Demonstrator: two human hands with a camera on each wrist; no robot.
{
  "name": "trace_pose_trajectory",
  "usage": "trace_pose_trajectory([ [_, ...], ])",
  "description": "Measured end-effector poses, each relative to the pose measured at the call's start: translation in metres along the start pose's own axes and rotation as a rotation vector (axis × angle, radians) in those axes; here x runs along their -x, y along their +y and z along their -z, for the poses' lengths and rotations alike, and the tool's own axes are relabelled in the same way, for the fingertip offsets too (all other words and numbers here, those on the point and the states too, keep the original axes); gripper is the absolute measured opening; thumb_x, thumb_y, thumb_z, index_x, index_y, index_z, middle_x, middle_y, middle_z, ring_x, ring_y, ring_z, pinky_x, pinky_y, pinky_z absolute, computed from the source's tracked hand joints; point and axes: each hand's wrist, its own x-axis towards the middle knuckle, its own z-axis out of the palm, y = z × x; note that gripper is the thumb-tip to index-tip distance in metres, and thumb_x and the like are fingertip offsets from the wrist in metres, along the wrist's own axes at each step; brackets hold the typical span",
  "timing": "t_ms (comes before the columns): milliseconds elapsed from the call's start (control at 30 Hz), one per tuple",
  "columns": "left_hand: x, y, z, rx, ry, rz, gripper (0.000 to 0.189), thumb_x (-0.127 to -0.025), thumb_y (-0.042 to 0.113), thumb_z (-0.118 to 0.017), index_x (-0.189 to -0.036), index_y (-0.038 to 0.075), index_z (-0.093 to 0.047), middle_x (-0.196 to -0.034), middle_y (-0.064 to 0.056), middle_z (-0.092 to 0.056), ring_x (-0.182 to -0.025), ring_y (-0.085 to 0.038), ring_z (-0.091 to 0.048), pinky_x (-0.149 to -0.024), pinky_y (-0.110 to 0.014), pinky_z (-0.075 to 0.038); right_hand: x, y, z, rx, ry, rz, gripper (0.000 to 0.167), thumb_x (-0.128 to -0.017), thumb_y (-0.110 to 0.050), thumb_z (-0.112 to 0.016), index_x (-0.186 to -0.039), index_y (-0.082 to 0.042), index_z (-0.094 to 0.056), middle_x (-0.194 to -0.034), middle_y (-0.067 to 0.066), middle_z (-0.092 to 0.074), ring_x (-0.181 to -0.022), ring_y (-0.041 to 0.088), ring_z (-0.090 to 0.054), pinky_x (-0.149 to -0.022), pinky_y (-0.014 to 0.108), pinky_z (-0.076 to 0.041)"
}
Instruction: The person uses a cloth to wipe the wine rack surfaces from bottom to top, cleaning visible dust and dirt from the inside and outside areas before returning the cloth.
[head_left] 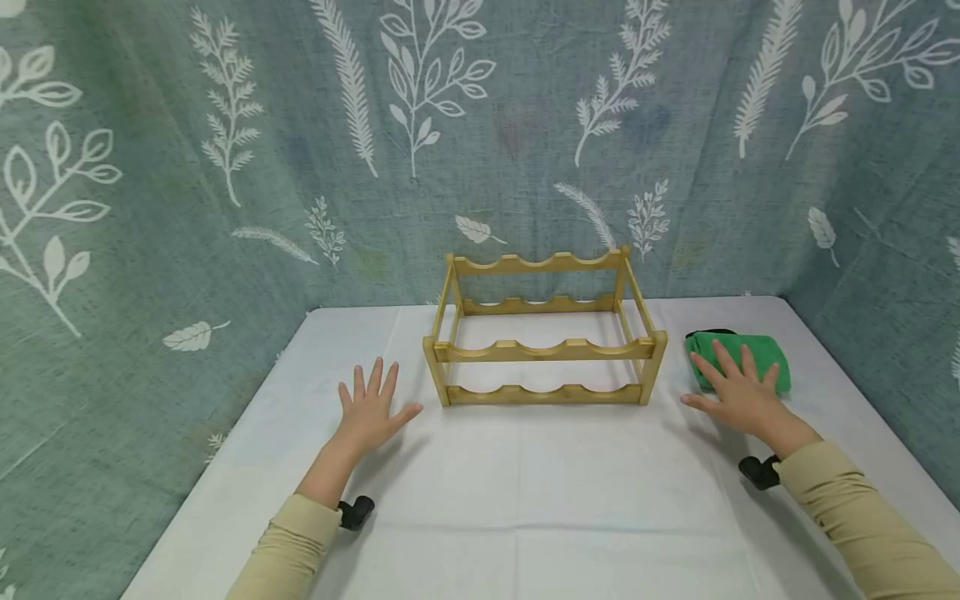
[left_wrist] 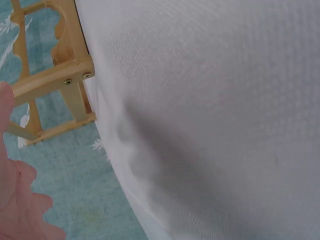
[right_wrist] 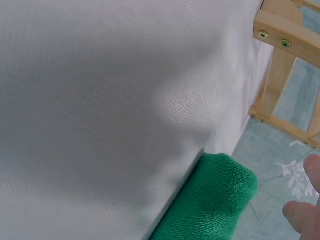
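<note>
Forearm point(head_left: 326, 473) on the left angles forward and rightward, the left hand point(head_left: 369, 419) palm down above the white table point(head_left: 517, 487), fingers spread wide, holding nothing. Toward the back stands a wooden rack point(head_left: 551, 354), long axis left to right. Right of it lies a green cloth bundle point(head_left: 762, 348), longest left to right. Reaching forward and leftward, the right hand point(head_left: 744, 402) splays its fingers over the bundle's near side, grasping nothing; contact cannot be told.

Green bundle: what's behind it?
A black edge shows along the far side of the green bundle, with white cloth beyond. The bundle covers anything lower, so what the black edge belongs to can't be told.
</note>
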Motion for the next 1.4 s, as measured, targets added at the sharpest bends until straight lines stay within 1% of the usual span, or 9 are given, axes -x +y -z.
trace_pose_trajectory([
  [200,-0.007,0.002,0.004,0.044,0.026,-0.021,0.088,-0.088,0.062,-0.04,-0.148,0.006,-0.007,-0.151,-0.023,0.0,-0.134,-0.049,0.007,-0.101,-0.067,0.004,-0.008,0.013,0.005,0.016,0.023,-0.002,0.088,-0.085,-0.067,-0.04,-0.147,-0.009,-0.016,-0.148,0.03,0.002,-0.126,0.061,0.009,-0.086,0.078,0.01],
  [367,-0.021,0.01,0.022,0.077,0.052,-0.033,0.083,-0.091,0.059,-0.036,-0.148,0.006,-0.005,-0.151,-0.023,-0.005,-0.134,-0.049,-0.003,-0.103,-0.064,-0.007,-0.016,0.036,0.012,0.01,-0.006,-0.041,0.089,-0.086,-0.068,-0.033,-0.147,-0.008,-0.009,-0.145,0.035,0.002,-0.123,0.065,0.006,-0.084,0.08,0.008],
  [467,-0.032,0.018,0.037,0.075,0.071,-0.036,0.081,-0.092,0.058,-0.033,-0.148,0.007,-0.005,-0.151,-0.022,-0.008,-0.134,-0.048,-0.007,-0.104,-0.063,-0.01,-0.02,0.05,0.014,-0.012,-0.041,-0.05,0.089,-0.087,-0.068,-0.031,-0.147,-0.006,-0.007,-0.144,0.036,0.002,-0.122,0.066,0.005,-0.084,0.08,0.008],
  [600,-0.047,0.031,0.051,0.083,0.098,-0.08,0.077,-0.093,0.056,-0.031,-0.148,0.008,-0.007,-0.15,-0.022,-0.012,-0.134,-0.047,-0.011,-0.104,-0.061,-0.013,-0.024,0.064,0.014,-0.052,-0.068,-0.062,0.088,-0.088,-0.066,-0.031,-0.147,-0.005,-0.007,-0.143,0.036,0.002,-0.121,0.066,0.005,-0.084,0.079,0.009],
  [700,-0.055,0.042,0.057,0.09,0.103,-0.118,0.073,-0.095,0.051,-0.032,-0.148,0.007,-0.009,-0.15,-0.021,-0.015,-0.134,-0.045,-0.014,-0.105,-0.059,-0.016,-0.026,0.07,0.013,-0.068,-0.079,-0.067,0.083,-0.091,-0.063,-0.026,-0.146,-0.003,-0.01,-0.143,0.037,0.0,-0.122,0.066,0.004,-0.085,0.079,0.007],
  [867,-0.067,0.056,0.061,0.113,0.105,-0.124,0.069,-0.096,0.047,-0.035,-0.148,0.007,-0.011,-0.15,-0.019,-0.017,-0.135,-0.042,-0.016,-0.106,-0.058,-0.016,-0.032,0.074,0.008,-0.08,-0.083,-0.043,0.074,-0.095,-0.056,-0.017,-0.143,0.0,-0.019,-0.142,0.037,-0.005,-0.122,0.065,0.001,-0.088,0.079,0.0],
  [1000,-0.077,0.067,0.064,0.129,0.101,-0.13,0.069,-0.096,0.047,-0.035,-0.147,0.007,-0.013,-0.149,-0.018,-0.019,-0.135,-0.041,-0.017,-0.106,-0.057,-0.016,-0.04,0.074,0.006,-0.051,-0.069,-0.044,0.076,-0.095,-0.057,-0.023,-0.141,0.002,-0.023,-0.14,0.038,-0.009,-0.122,0.064,-0.004,-0.091,0.075,-0.01],
  [1100,-0.085,0.074,0.065,0.152,0.068,-0.128,0.068,-0.097,0.048,-0.033,-0.147,0.007,-0.013,-0.15,-0.018,-0.018,-0.136,-0.04,-0.016,-0.106,-0.057,-0.017,-0.043,0.072,0.005,-0.048,-0.061,-0.069,0.079,-0.093,-0.058,-0.03,-0.14,0.005,-0.023,-0.137,0.041,-0.01,-0.12,0.065,-0.007,-0.093,0.072,-0.015],
  [1400,-0.099,0.082,0.066,0.142,-0.003,-0.104,0.071,-0.096,0.052,-0.03,-0.148,0.008,-0.01,-0.151,-0.017,-0.016,-0.136,-0.039,-0.016,-0.107,-0.056,-0.017,-0.057,0.072,0.004,-0.148,-0.11,-0.182,0.094,-0.084,-0.064,-0.045,-0.142,0.004,-0.015,-0.135,0.045,-0.004,-0.117,0.068,-0.012,-0.093,0.071,-0.019],
])
